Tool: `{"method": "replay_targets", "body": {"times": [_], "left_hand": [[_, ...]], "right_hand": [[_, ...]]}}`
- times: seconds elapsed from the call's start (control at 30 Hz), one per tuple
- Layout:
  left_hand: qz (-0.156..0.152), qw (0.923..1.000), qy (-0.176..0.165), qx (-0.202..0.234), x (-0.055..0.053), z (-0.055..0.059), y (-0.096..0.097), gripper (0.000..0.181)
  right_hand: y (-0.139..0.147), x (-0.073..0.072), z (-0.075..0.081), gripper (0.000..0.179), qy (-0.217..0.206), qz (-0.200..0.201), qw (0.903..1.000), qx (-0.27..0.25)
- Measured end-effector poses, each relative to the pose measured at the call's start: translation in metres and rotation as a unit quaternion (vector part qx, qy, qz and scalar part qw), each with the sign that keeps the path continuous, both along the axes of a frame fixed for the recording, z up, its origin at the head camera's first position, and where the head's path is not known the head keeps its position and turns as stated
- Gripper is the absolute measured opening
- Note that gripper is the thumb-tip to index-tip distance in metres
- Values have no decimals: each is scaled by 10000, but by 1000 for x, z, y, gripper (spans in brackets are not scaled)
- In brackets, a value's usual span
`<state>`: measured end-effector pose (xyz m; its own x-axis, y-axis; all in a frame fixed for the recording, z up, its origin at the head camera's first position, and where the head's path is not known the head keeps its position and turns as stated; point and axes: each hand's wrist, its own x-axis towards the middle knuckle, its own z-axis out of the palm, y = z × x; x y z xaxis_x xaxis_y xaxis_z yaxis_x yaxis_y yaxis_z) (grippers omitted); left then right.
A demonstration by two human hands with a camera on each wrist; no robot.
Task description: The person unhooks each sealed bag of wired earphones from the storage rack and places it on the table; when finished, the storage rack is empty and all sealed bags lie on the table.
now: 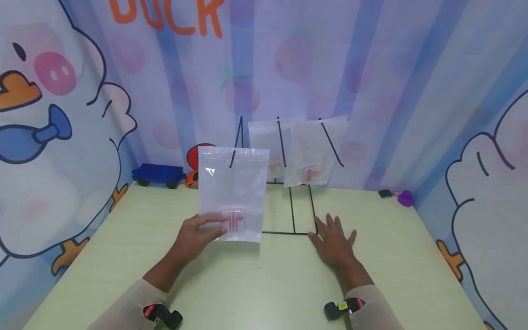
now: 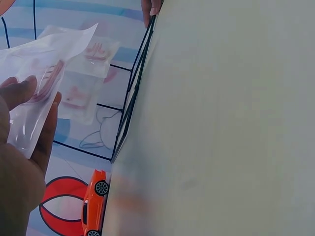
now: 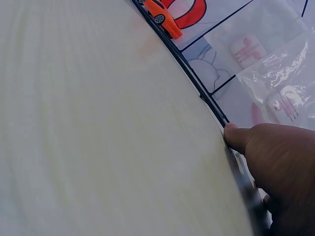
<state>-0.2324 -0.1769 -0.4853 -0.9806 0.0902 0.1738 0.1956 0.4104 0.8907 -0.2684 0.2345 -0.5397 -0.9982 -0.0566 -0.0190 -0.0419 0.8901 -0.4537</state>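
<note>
My left hand (image 1: 195,236) pinches the lower part of a clear zip-top bag (image 1: 231,188), thumb in front. A small pink item in a clear case (image 1: 233,221) shows near the bag's bottom. The bag's top overlaps the left prong of a black wire rack (image 1: 294,211), whose tip shows in front of the bag. Two similar bags, a middle one (image 1: 270,142) and a right one (image 1: 315,151), hang on the other prongs. With fingers spread, my right hand (image 1: 334,243) rests at the rack base's front right corner, the thumb (image 3: 238,135) touching the wire.
Along the back of the pale table (image 1: 264,279) stand a blue toy wagon (image 1: 158,175) and an orange toy car (image 1: 192,179), partly behind the bag. A small black item (image 1: 385,194) and a purple object (image 1: 405,198) lie at the back right. A printed curtain (image 1: 288,59) rises behind.
</note>
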Motion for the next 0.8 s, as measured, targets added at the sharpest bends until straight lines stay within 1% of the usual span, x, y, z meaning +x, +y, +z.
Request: {"method": "replay_targets", "body": {"times": [0.1,0.27,0.5,0.6,0.7,0.8], "left_hand": [[32,10000,58,18,7,-1,0,35],[40,9996,271,-16,16,-4,-1,35],[24,9995,254,165,28,-3,-2,34],[-30,9986,486,189,33,-2,-2,34],[-35,9968,791,123,36,-3,-3,33],[-22,9950,997,45,39,-5,-4,33]], "right_hand": [[0,0,1,68,-21,-5,10000,9],[1,1,1,68,-17,3,10000,20],[2,0,-3,67,28,58,10000,58],[2,0,-2,67,31,45,10000,52],[1,0,-1,67,30,30,10000,72],[1,0,0,67,15,35,9999,102]]}}
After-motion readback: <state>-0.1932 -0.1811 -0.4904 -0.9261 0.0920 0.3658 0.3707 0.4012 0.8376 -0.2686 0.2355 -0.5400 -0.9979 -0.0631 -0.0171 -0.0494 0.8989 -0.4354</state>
